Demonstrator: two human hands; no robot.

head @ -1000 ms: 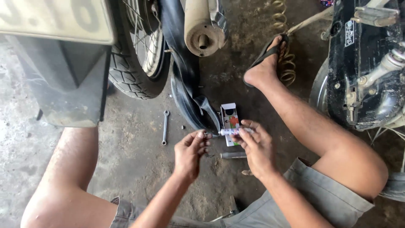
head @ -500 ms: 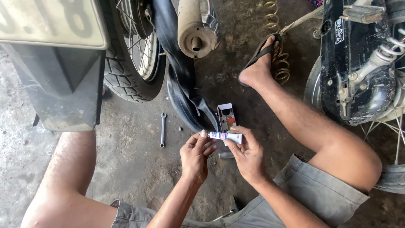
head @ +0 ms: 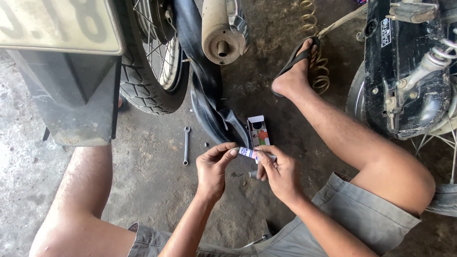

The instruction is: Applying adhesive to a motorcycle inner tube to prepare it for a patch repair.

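Both hands grip a small tube [head: 248,153] over the concrete floor [head: 152,190]: left hand [head: 215,167] pinching its cap end, right hand [head: 278,170] its body, beside a black inner tube [head: 209,102].

Floor [head: 152,190]: bare concrete, grey, oil-stained, darker toward the far middle. Small spanner [head: 186,145] lay flat on it, left of centre, just right of the rear tyre [head: 157,90], which stood on the floor. Black inner tube [head: 209,109] trailed down onto it. Open carton [head: 258,133] lay just right of the tube's end. Coiled yellow hose [head: 316,66] lay far right, beside a sandalled foot [head: 295,71].
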